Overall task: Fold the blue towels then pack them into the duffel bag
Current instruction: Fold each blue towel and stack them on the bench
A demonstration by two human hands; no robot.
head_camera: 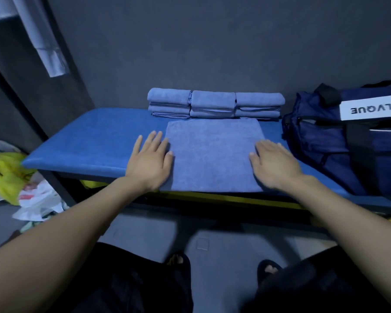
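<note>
While both palms are lying flat and spread, fingers extended and gripping nothing, the left hand (150, 159) is straddling the left edge of the half-folded blue towel (212, 154) and the right hand (273, 162) is pressing its right edge. Towel is resting on the blue padded bench (95, 136), near edge flush with the bench lip. Three stacks of folded towels (215, 103) are sitting just behind it, touching its far edge. Navy duffel bag (348, 136) is waiting at the right, apparently unpacked. Risks: layers are likely skewing if one side lifts unevenly; a sweeping fold is liable to nudge the stacks; towel is prone to sliding off the front lip
</note>
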